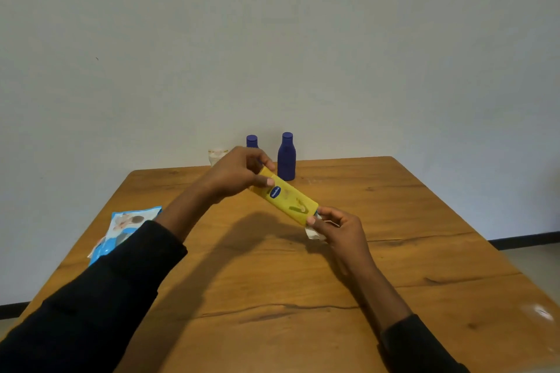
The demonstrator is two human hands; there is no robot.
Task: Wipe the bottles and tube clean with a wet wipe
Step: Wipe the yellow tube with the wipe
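Observation:
A yellow tube (288, 200) with a blue oval label is held tilted in the air above the wooden table (272, 281). My left hand (236, 172) grips its far upper end between thumb and fingers. My right hand (336, 227) pinches the near lower end and holds a crumpled white wet wipe (313, 233) against it. Two dark blue bottles stand upright at the table's far edge: a taller one (286, 157) and a smaller one (252, 141), partly hidden behind my left hand.
A blue and white wet wipe packet (121, 230) lies at the table's left edge, partly under my left sleeve. A small pale tube-like item (216, 156) stands at the far edge behind my left hand. A plain wall rises right behind the table.

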